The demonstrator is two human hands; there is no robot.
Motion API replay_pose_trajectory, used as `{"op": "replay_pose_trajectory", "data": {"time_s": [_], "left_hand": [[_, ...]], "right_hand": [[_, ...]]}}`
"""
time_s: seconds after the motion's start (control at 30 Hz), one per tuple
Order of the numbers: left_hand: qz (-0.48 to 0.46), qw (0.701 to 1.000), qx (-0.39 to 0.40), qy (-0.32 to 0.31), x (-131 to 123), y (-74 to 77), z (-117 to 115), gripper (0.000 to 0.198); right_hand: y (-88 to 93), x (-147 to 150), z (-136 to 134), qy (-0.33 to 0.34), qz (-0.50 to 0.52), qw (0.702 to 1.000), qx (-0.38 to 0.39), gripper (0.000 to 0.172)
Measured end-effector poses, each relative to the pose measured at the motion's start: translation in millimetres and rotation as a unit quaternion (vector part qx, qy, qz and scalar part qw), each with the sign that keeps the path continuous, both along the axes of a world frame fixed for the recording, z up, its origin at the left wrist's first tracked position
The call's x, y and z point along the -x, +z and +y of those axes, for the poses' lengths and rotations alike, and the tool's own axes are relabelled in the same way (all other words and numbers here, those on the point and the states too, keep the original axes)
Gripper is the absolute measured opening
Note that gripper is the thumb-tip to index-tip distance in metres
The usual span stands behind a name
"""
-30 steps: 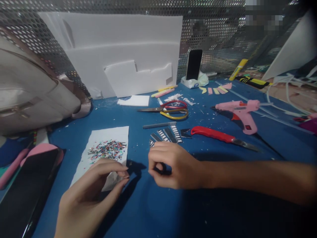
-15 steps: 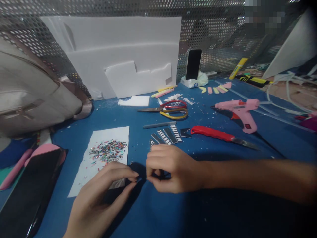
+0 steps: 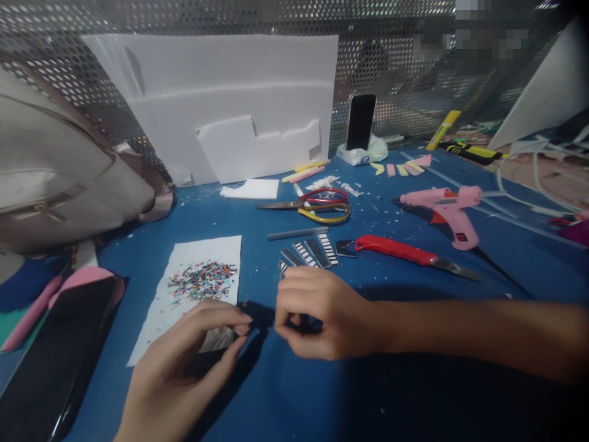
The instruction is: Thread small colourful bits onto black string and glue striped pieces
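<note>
My left hand (image 3: 181,359) is pinched, thumb against fingers, over the lower right part of a white paper sheet (image 3: 151,325). Anything between those fingertips is too small to make out. A pile of tiny shiny multicoloured bits (image 3: 202,279) lies on the sheet, just beyond this hand. To its right, a narrow gap away, my right hand (image 3: 324,313) also has thumb and forefinger pinched together, and what they hold, if anything, cannot be seen. Just beyond its knuckles are several dark and striped strips (image 3: 315,250), partly covered by the hand.
Beyond the strips lie a grey stick (image 3: 297,234) and scissors (image 3: 317,205). On the right are a red-handled cutter (image 3: 396,248) and a pink glue gun (image 3: 453,209). A dark phone (image 3: 59,344) lies at left, near a pale bag (image 3: 59,166). White boards (image 3: 239,67) stand behind.
Both hands have drawn slightly apart, the left one a little to the left and the right one a little to the right. Both remain pinched.
</note>
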State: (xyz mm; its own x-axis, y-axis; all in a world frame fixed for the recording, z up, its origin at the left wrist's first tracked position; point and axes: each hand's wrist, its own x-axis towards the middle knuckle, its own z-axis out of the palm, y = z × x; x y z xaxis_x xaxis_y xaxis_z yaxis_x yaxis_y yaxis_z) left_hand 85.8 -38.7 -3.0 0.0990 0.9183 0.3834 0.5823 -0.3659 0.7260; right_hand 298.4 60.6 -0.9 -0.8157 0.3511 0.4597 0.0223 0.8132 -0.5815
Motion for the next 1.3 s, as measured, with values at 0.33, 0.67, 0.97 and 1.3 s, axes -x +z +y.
{"op": "replay_pose_trajectory", "data": {"time_s": [0.33,0.67,0.97,1.3], "left_hand": [[-0.014,1.0,0.004,-0.002,2.5,-4.3,-3.1,0.024],[-0.005,1.0,0.002,-0.007,1.3,-2.0,-2.9,0.027],[-0.028,0.999,0.037,0.001,1.5,-2.6,-4.3,0.024],[-0.072,0.995,0.056,0.046,0.8,2.5,-3.8,0.019]], "right_hand": [[0.9,-0.8,0.1,-0.002,0.007,1.0,0.016,0.011],[0.1,-0.4,0.3,0.0,0.008,1.0,0.015,0.011],[1.0,-1.6,0.1,-0.001,0.004,1.0,0.016,0.011],[0.7,-0.8,3.8,-0.008,-0.009,1.0,0.002,0.01]]}}
